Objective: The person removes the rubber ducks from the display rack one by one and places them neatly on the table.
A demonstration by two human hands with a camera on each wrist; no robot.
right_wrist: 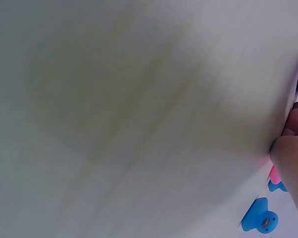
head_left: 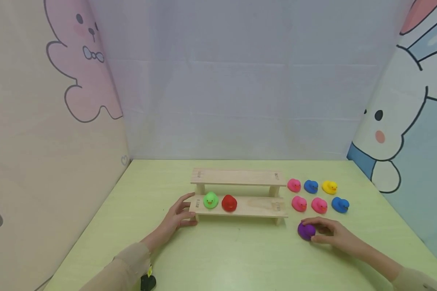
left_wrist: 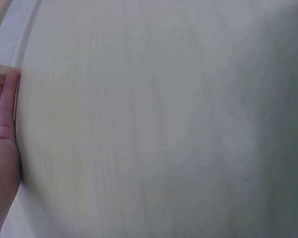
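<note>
A two-step wooden shelf [head_left: 255,206] stands mid-table, its left end touched by the spread, fairly straight fingers of my left hand [head_left: 175,219]. In the left wrist view, a fingertip [left_wrist: 12,77] meets the shelf's corner. On the lower step a green rubber duck [head_left: 211,200] faces me, with a red rubber duck [head_left: 229,203] to its right. My right hand [head_left: 331,233] pinches a purple rubber duck [head_left: 306,231] between thumb and fingers, low over the table, right of the shelf. Only an edge of that duck shows in the right wrist view.
Right of the shelf sit two rows of ducks: pink [head_left: 293,185], blue [head_left: 311,186] and yellow [head_left: 329,187] behind, two pink [head_left: 319,205] and one blue [head_left: 340,205] in front. A black object [head_left: 148,282] lies by my left sleeve. Printed cloth walls enclose the table.
</note>
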